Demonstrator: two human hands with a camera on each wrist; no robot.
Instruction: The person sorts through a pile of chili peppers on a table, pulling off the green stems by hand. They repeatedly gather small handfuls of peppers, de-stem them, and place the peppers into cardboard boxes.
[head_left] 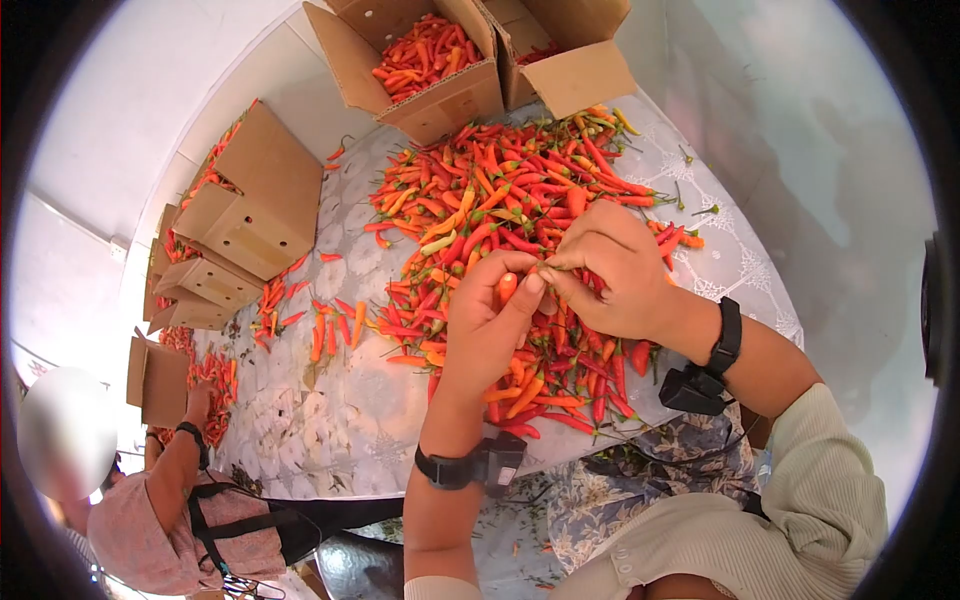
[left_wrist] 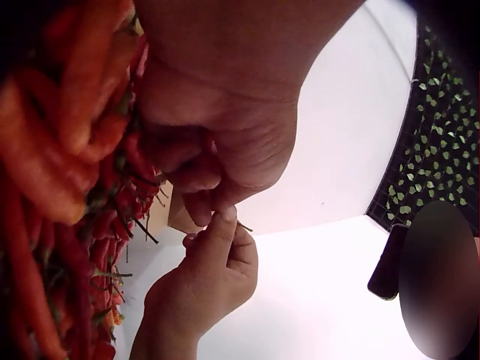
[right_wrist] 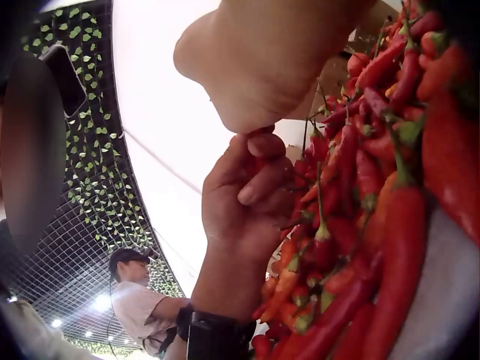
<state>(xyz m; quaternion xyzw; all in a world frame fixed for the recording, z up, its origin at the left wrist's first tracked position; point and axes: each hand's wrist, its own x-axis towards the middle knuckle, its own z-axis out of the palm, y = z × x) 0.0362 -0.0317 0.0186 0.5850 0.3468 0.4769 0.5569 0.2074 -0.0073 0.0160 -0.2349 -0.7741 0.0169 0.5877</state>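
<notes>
My left hand (head_left: 482,322) holds a chili pepper (head_left: 508,288) in its curled fingers, above a big heap of red and orange chilies (head_left: 500,215). Fingertip to fingertip with it, my right hand (head_left: 618,272) pinches at the pepper's stem end. A thin stem (left_wrist: 244,227) pokes out past the right fingertips in the left wrist view. Red skin of the held pepper (right_wrist: 257,163) shows between the left fingers in the right wrist view; most of it is hidden by the hand.
Cardboard boxes (head_left: 450,105) with chilies stand behind the heap, and more boxes (head_left: 255,200) line the left side. Loose chilies (head_left: 330,330) and plucked stems (head_left: 708,210) lie on the patterned tablecloth (head_left: 350,420). Another person (head_left: 180,510) works at the table's left end.
</notes>
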